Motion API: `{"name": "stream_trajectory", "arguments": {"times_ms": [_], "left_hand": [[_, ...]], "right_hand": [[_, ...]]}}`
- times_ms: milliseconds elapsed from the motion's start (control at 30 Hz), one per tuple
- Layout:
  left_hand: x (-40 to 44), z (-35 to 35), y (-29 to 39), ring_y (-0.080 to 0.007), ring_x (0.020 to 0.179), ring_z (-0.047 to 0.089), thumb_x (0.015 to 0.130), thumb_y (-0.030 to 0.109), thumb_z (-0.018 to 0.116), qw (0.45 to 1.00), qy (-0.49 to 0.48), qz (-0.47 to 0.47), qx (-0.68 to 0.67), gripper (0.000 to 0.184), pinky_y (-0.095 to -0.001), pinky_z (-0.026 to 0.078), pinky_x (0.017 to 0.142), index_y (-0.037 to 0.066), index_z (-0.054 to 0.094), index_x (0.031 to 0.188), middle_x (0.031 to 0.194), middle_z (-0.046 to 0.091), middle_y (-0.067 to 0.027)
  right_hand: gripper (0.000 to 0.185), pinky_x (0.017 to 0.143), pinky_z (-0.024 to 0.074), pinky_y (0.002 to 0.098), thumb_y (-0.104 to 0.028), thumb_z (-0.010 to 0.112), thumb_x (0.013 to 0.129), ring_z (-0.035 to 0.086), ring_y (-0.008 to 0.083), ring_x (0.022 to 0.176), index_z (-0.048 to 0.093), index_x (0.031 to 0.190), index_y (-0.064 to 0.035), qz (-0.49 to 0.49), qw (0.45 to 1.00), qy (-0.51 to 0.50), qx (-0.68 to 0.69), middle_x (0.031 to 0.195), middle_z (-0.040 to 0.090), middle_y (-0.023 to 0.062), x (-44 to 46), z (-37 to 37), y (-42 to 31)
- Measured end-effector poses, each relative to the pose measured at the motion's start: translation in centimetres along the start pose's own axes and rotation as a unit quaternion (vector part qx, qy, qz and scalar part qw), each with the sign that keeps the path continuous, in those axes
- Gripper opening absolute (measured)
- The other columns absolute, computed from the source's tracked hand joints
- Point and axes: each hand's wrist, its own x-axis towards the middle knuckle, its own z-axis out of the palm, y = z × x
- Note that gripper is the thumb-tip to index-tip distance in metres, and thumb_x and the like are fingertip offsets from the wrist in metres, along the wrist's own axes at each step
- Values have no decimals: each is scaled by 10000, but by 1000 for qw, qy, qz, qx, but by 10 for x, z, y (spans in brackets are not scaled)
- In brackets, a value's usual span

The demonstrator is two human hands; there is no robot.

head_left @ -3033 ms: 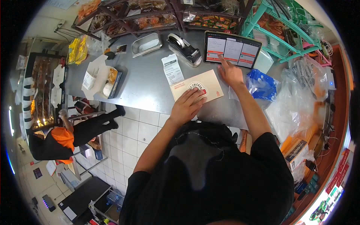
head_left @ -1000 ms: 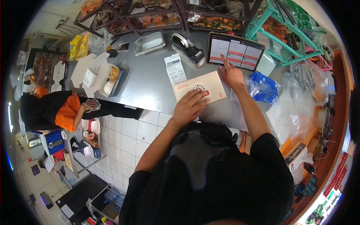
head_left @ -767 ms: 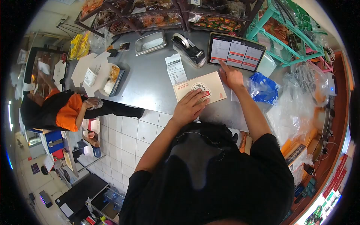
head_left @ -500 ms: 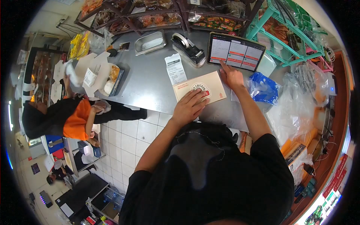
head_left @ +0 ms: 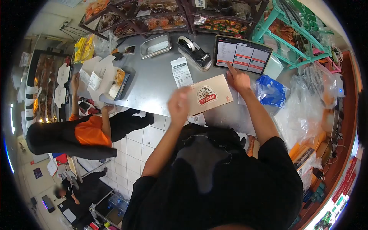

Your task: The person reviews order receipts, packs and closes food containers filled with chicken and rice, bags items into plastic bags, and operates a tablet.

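A closed cardboard food box [head_left: 219, 87] printed "Spicy Chicken" lies on the metal counter in front of me. My left hand [head_left: 179, 106] is at the box's left edge, its fingers smeared by motion, so its grip is unclear. My right hand [head_left: 239, 80] reaches past the box's right side with the index finger stretched to the lower edge of the tablet screen [head_left: 242, 53]; nothing is held in it. A printed receipt [head_left: 181, 72] lies behind the box. Part of another white slip with a square code [head_left: 197, 119] shows at the box's near edge.
A tape dispenser [head_left: 194, 53] and a metal tray [head_left: 156, 46] stand at the back of the counter [head_left: 143, 82]. An open food box [head_left: 122, 82] is at left, beside a co-worker in orange and black [head_left: 90, 132]. Blue packaging [head_left: 272, 90] and clear plastic bags [head_left: 303, 111] lie at right.
My left hand has moved left off the middle of the box, uncovering its printed logo. My right finger stays by the tablet. The co-worker at left has shifted and an arm reaches forward.
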Motion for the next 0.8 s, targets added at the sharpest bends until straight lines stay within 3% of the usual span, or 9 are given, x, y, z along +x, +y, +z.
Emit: {"name": "stream_trajectory", "arguments": {"times_ms": [100,200,300,433,533,633,733,800], "left_hand": [[32,-22,-38,-196,965,654,958,267,655,962,167,-174,-129,398,-319,528,810,-51,610,1191,1048,684,-123],[28,-49,-177,-170,878,665,920,276,707,959,93,-258,74,488,-287,530,686,-67,566,1237,978,687,-129],[46,-31,-117,-156,772,658,890,254,740,923,10,-384,28,527,-265,515,606,-92,543,1236,946,683,-126],[57,-10,-123,-136,687,626,876,223,751,890,48,-453,-33,418,-258,494,580,-67,606,1140,842,671,-89],[58,-9,-133,-107,631,578,899,194,728,910,-23,-414,15,282,-245,444,549,-18,633,1058,783,651,-51],[42,-18,-166,-78,612,517,911,128,687,956,15,-292,10,146,-240,396,551,15,594,904,737,625,-21],[24,-26,-138,-70,636,492,971,82,609,934,69,-300,-183,130,-250,392,582,31,548,868,744,611,-6],[15,-27,-136,-66,635,494,989,117,599,955,80,-227,-171,163,-232,385,578,78,520,853,757,610,1]], "right_hand": [[493,669,567,470,-280,565,955,687,351,730,491,1437,-204,22,998,48,18,869,698,148,-4,-14,-7],[452,631,549,444,-238,601,940,679,323,684,554,1386,-181,59,990,89,95,830,694,142,-16,-28,-12],[413,595,529,406,-200,634,925,659,288,630,602,1333,-152,123,972,120,158,791,683,137,-31,-36,-19],[372,570,513,377,-167,647,925,635,251,589,625,1291,-108,141,961,140,193,727,660,130,-60,-39,-27],[346,554,507,367,-143,647,925,606,243,548,635,1265,-78,154,951,154,221,695,646,120,-79,-43,-36],[348,574,511,354,-119,681,884,599,256,577,660,1230,-79,183,945,151,226,743,657,122,-92,-63,-57],[454,717,519,392,-170,736,833,621,269,741,641,1273,-119,29,964,218,149,914,681,131,-96,-82,-83],[627,958,435,476,-265,778,777,582,290,1049,575,1363,-173,-101,975,139,144,1190,630,139,-83,-106,-121]]}}
